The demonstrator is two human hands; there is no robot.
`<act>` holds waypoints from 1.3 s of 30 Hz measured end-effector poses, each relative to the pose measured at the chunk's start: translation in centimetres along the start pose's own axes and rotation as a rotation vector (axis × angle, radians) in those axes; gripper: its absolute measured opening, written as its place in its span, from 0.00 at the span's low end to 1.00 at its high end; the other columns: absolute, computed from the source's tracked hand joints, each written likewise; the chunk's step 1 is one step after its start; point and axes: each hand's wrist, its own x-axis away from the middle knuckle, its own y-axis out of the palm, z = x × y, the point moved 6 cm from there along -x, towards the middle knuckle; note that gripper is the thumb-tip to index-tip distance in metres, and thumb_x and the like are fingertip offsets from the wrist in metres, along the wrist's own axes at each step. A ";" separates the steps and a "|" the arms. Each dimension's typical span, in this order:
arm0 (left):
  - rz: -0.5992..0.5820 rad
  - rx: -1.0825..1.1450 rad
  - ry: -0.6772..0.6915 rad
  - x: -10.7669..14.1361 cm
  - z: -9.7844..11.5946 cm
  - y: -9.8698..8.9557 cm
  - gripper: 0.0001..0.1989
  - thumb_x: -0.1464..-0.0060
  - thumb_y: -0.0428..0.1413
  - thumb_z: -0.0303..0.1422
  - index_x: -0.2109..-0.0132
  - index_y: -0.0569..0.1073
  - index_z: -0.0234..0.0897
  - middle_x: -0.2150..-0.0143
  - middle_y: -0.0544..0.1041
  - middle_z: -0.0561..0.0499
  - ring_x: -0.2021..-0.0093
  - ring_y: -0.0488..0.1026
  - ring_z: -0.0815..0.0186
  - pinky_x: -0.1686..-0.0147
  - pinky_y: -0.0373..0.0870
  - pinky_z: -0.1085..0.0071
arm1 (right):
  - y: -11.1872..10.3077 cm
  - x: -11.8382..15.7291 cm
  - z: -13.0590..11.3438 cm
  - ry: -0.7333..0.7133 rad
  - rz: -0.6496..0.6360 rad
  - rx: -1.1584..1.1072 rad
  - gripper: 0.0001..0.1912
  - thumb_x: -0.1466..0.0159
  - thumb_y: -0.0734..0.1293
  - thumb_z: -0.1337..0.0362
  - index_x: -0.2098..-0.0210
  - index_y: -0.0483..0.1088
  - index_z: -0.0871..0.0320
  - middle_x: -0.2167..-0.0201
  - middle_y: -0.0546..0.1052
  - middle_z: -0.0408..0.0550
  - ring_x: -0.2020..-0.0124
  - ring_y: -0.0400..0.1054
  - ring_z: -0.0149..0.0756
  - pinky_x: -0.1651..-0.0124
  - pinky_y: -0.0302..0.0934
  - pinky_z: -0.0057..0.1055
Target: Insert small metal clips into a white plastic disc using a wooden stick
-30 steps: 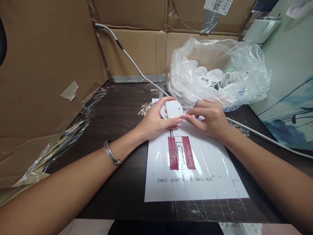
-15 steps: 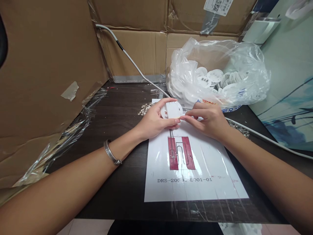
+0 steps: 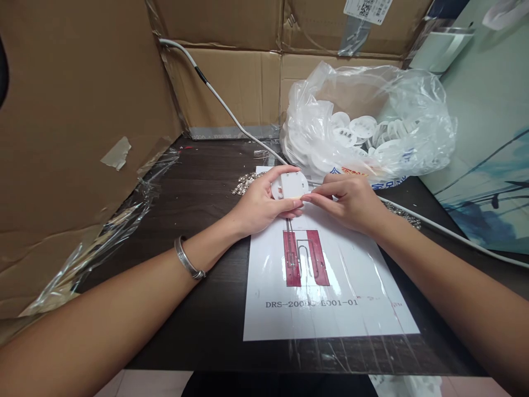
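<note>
A round white plastic disc (image 3: 292,185) with a raised rectangular part and small slots is held over the top of a printed sheet (image 3: 264,320). My left hand (image 3: 264,199) grips it from the left, thumb along the near edge and fingers at the far side. At the disc's lower right edge, my right hand (image 3: 345,201) has its thumb and forefinger pinched together. Whatever sits between those fingertips is too small to make out. Small metal pieces (image 3: 246,183) lie in a pile just beyond my left hand, and another metal pile (image 3: 407,216) is right of my right wrist.
A clear plastic bag (image 3: 367,149) full of white discs stands at the back right. A white cable (image 3: 235,117) runs across the dark table (image 3: 206,331). Cardboard walls (image 3: 231,82) close off the back and left. A white mug (image 3: 442,49) is at the upper right.
The fingers of my right hand have shifted very slightly at the disc's edge. My left hand keeps its hold on the disc, and the view has moved a little.
</note>
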 end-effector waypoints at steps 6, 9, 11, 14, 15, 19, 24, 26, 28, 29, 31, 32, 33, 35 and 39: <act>-0.018 0.003 0.004 0.0 0.0 0.0 0.30 0.49 0.60 0.20 0.40 0.63 0.35 0.70 0.79 0.50 0.70 0.80 0.65 0.69 0.78 0.76 | 0.1 -0.2 -0.1 0.033 -0.042 -0.028 0.18 0.34 0.65 0.55 0.75 0.79 0.58 0.81 0.68 0.44 0.78 0.58 0.26 0.71 0.50 0.31; -0.003 0.004 0.001 0.0 0.0 0.0 0.30 0.50 0.60 0.20 0.41 0.63 0.36 0.68 0.78 0.51 0.70 0.80 0.65 0.68 0.79 0.74 | 0.1 -0.1 -0.1 0.053 -0.040 -0.029 0.18 0.34 0.66 0.56 0.74 0.79 0.58 0.80 0.69 0.44 0.78 0.58 0.26 0.71 0.50 0.31; 0.011 0.007 -0.001 0.0 0.1 0.0 0.30 0.51 0.61 0.21 0.42 0.63 0.36 0.67 0.78 0.51 0.70 0.80 0.66 0.67 0.80 0.72 | 0.2 0.0 0.0 0.075 -0.036 -0.042 0.17 0.34 0.66 0.56 0.73 0.79 0.57 0.80 0.69 0.44 0.77 0.59 0.26 0.71 0.50 0.30; 0.028 0.001 0.022 0.0 0.3 0.1 0.32 0.54 0.63 0.21 0.42 0.63 0.37 0.66 0.77 0.51 0.71 0.79 0.66 0.68 0.80 0.71 | 0.3 0.0 0.1 0.117 0.018 -0.073 0.16 0.34 0.66 0.56 0.73 0.79 0.57 0.80 0.71 0.44 0.78 0.59 0.26 0.71 0.50 0.30; 0.031 -0.001 0.030 0.1 0.4 0.1 0.33 0.55 0.64 0.21 0.42 0.62 0.37 0.66 0.77 0.51 0.71 0.79 0.66 0.68 0.80 0.71 | 0.2 -0.1 0.2 0.135 0.055 -0.087 0.16 0.34 0.66 0.56 0.73 0.79 0.58 0.80 0.71 0.44 0.78 0.59 0.27 0.71 0.50 0.30; 0.017 0.002 0.026 0.3 0.6 0.2 0.31 0.54 0.63 0.22 0.44 0.62 0.37 0.68 0.76 0.53 0.72 0.78 0.66 0.68 0.79 0.71 | -0.2 0.0 0.4 0.196 0.189 -0.158 0.20 0.34 0.64 0.55 0.77 0.74 0.59 0.80 0.71 0.44 0.78 0.58 0.27 0.71 0.51 0.31; 0.013 0.022 0.029 0.3 0.5 0.2 0.30 0.55 0.64 0.22 0.45 0.64 0.39 0.64 0.77 0.51 0.70 0.78 0.66 0.66 0.80 0.69 | 0.0 -0.1 -0.1 0.221 0.171 -0.215 0.18 0.36 0.65 0.54 0.78 0.69 0.58 0.81 0.66 0.42 0.78 0.55 0.27 0.71 0.49 0.32; 0.014 0.034 0.035 0.3 0.4 0.1 0.31 0.56 0.64 0.22 0.45 0.64 0.39 0.62 0.77 0.51 0.68 0.78 0.66 0.66 0.80 0.68 | 0.1 -0.1 -0.1 0.260 0.149 -0.230 0.17 0.38 0.67 0.54 0.78 0.67 0.58 0.82 0.62 0.40 0.79 0.53 0.27 0.72 0.47 0.31; 0.008 0.038 0.047 0.3 0.4 0.1 0.31 0.56 0.64 0.22 0.44 0.65 0.40 0.62 0.77 0.51 0.67 0.78 0.66 0.65 0.81 0.68 | 0.3 0.0 0.2 0.308 0.131 -0.259 0.16 0.39 0.68 0.54 0.77 0.67 0.58 0.83 0.58 0.38 0.79 0.51 0.26 0.73 0.46 0.31; 0.001 0.034 0.047 0.3 0.4 0.1 0.32 0.55 0.64 0.23 0.44 0.65 0.40 0.62 0.77 0.51 0.67 0.78 0.66 0.65 0.81 0.68 | 0.4 0.0 0.3 0.328 0.125 -0.275 0.15 0.40 0.68 0.54 0.77 0.68 0.58 0.83 0.58 0.38 0.79 0.51 0.26 0.73 0.45 0.31; -0.012 0.021 0.039 0.3 0.5 0.1 0.30 0.52 0.63 0.24 0.42 0.64 0.39 0.63 0.77 0.51 0.68 0.79 0.65 0.64 0.80 0.68 | 0.5 0.0 0.5 0.350 0.123 -0.293 0.16 0.40 0.68 0.54 0.76 0.68 0.58 0.83 0.57 0.38 0.79 0.51 0.26 0.73 0.44 0.31; -0.015 0.013 0.033 0.3 0.5 0.1 0.29 0.51 0.62 0.25 0.42 0.64 0.38 0.63 0.77 0.50 0.68 0.79 0.65 0.64 0.80 0.69 | 0.5 0.0 0.6 0.355 0.125 -0.295 0.16 0.39 0.67 0.53 0.77 0.67 0.58 0.83 0.57 0.38 0.79 0.51 0.27 0.73 0.44 0.31; -0.018 0.004 0.025 0.3 0.5 0.1 0.28 0.49 0.61 0.26 0.41 0.64 0.37 0.64 0.77 0.50 0.68 0.80 0.65 0.65 0.80 0.69 | 0.5 0.0 0.7 0.358 0.124 -0.295 0.17 0.39 0.67 0.53 0.77 0.67 0.58 0.83 0.57 0.38 0.79 0.51 0.27 0.73 0.44 0.31; -0.020 -0.011 0.010 0.4 0.5 0.1 0.27 0.47 0.59 0.26 0.40 0.64 0.35 0.67 0.78 0.50 0.69 0.80 0.64 0.66 0.80 0.71 | 0.5 0.0 0.8 0.366 0.118 -0.299 0.17 0.39 0.67 0.52 0.77 0.67 0.58 0.83 0.57 0.38 0.79 0.51 0.27 0.73 0.45 0.31; 0.006 -0.011 -0.009 0.4 0.5 0.0 0.27 0.46 0.59 0.24 0.39 0.63 0.33 0.66 0.79 0.48 0.70 0.80 0.64 0.70 0.79 0.76 | 0.6 0.0 0.9 0.381 0.088 -0.334 0.16 0.40 0.68 0.51 0.74 0.69 0.58 0.83 0.56 0.37 0.79 0.50 0.26 0.73 0.44 0.31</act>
